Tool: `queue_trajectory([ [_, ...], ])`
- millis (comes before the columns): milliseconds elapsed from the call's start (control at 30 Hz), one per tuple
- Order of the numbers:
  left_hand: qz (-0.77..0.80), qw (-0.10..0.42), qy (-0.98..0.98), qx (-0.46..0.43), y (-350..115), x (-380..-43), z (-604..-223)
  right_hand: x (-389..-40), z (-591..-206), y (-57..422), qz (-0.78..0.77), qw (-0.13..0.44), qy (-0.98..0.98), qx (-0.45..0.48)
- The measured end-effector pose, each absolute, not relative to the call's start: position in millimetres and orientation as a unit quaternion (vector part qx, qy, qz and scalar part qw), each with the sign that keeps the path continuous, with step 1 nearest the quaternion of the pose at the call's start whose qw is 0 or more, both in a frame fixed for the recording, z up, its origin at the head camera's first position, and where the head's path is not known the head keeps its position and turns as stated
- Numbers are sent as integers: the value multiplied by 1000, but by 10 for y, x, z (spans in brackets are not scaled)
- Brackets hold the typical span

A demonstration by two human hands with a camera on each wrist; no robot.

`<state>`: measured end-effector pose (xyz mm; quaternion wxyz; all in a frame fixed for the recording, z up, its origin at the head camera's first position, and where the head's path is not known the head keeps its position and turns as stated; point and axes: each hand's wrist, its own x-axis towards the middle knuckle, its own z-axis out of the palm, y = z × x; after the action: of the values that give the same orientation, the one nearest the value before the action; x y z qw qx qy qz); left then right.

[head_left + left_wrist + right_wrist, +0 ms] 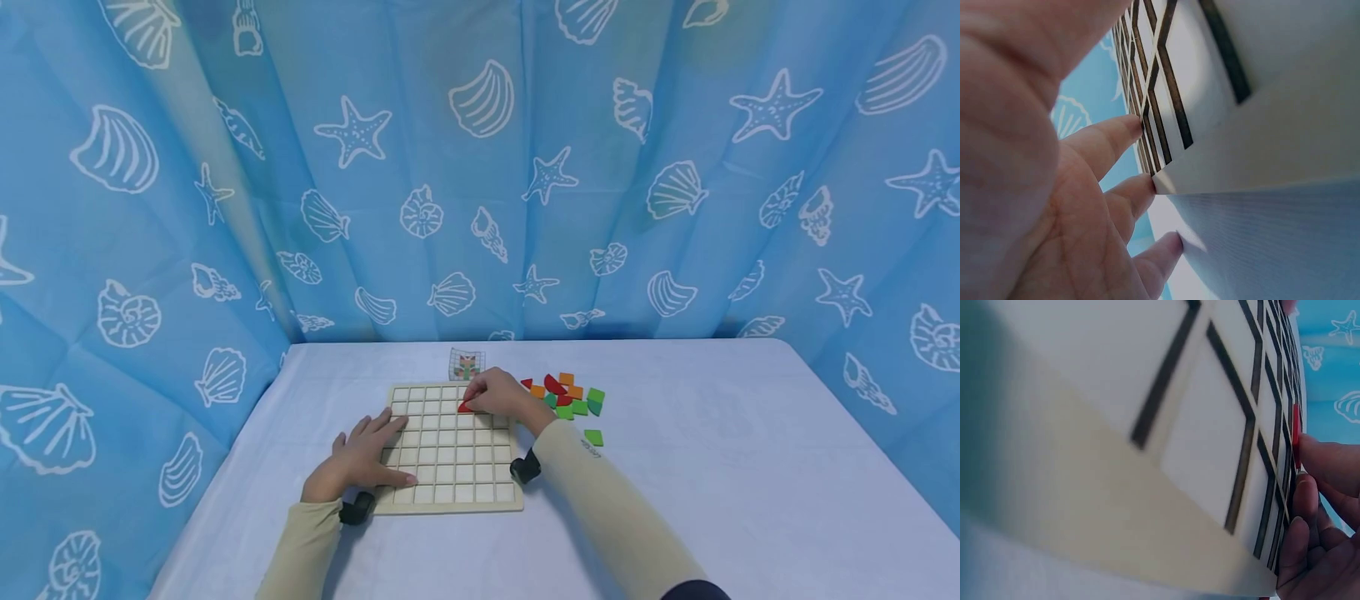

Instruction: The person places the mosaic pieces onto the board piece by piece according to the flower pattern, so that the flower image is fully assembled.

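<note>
A pale wooden grid board (446,455) with square cells lies on the white-covered table. My left hand (360,457) rests on its left side, fingers spread; in the left wrist view, fingertips (1134,125) touch the board's edge. Near the far edge, my right hand (501,395) pinches a flat red piece (464,407) over the grid. The right wrist view shows this red piece (1295,434) edge-on between thumb and finger, against the grid. Whether it sits fully in a cell, I cannot tell.
A small printed card (467,365) with a gridded coloured picture lies beyond the board. Right of the board are several loose red, orange and green pieces (575,392), with one green piece (594,437) lying closer. A blue seashell-patterned curtain (420,275) hangs behind the table.
</note>
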<state>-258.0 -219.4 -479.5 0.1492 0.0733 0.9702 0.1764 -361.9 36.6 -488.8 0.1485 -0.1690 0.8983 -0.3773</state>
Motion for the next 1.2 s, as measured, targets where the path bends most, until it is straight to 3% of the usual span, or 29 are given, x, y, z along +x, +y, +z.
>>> queue_trajectory([
  [433,189,145,969,66,-2165,-2576,-4792,-3709,-4787,585,-398,108,890,-192],
  [967,192,143,969,61,-2208,-2569,-4795,-3873,-4787,1134,-381,95,915,-96],
  [1200,186,146,970,62,-2201,-2574,-4808,-3888,-4850,1217,-380,116,915,-75],
])
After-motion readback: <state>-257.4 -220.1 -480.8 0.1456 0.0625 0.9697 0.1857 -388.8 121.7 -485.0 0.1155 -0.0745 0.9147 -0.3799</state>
